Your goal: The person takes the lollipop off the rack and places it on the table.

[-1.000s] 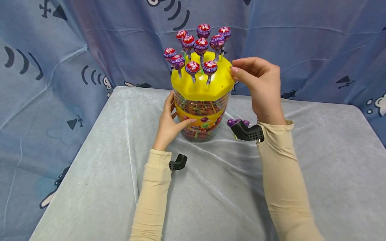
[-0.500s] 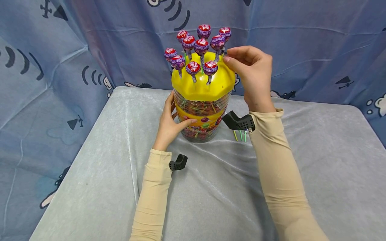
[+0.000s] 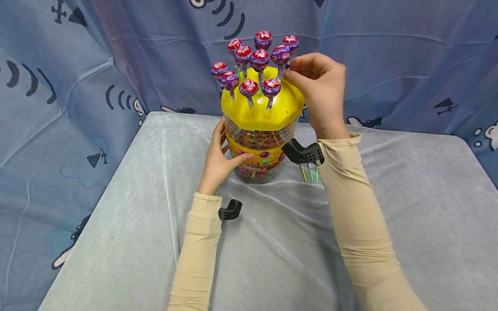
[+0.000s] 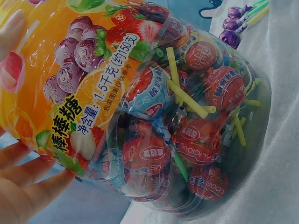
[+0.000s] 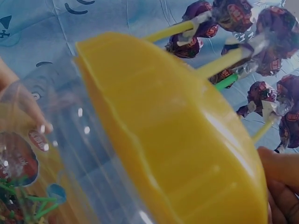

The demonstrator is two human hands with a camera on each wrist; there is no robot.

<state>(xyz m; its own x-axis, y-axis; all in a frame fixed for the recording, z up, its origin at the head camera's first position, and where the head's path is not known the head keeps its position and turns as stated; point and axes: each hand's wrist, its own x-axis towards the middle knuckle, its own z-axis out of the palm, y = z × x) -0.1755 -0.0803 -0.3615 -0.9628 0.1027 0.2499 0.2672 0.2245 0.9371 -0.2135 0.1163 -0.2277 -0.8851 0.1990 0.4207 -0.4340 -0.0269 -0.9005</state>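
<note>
A clear plastic candy jar (image 3: 285,134) stands on the cloth, filled with wrapped lollipops (image 4: 198,140). Its yellow lid (image 3: 253,119) bears several upright lollipops (image 3: 260,59) in purple and red wrappers. My left hand (image 3: 218,162) holds the jar low on its left side, thumb across the front of the label. At the lid's back right, my right hand (image 3: 323,88) pinches the stick of a lollipop (image 3: 290,42); the fingertips partly hide the stick. A finger (image 5: 280,168) shows beside the lid's edge in the right wrist view.
Three loose lollipops (image 4: 232,23) with purple wrappers lie on the grey cloth (image 3: 280,242) right of the jar; in the head view the right wrist's black camera (image 3: 303,152) covers their heads. A blue patterned curtain (image 3: 389,65) hangs behind the table.
My right hand has moved left and slightly up, from the lid's right edge to the lollipop stick at the back right. The left hand and jar stay nearly still.
</note>
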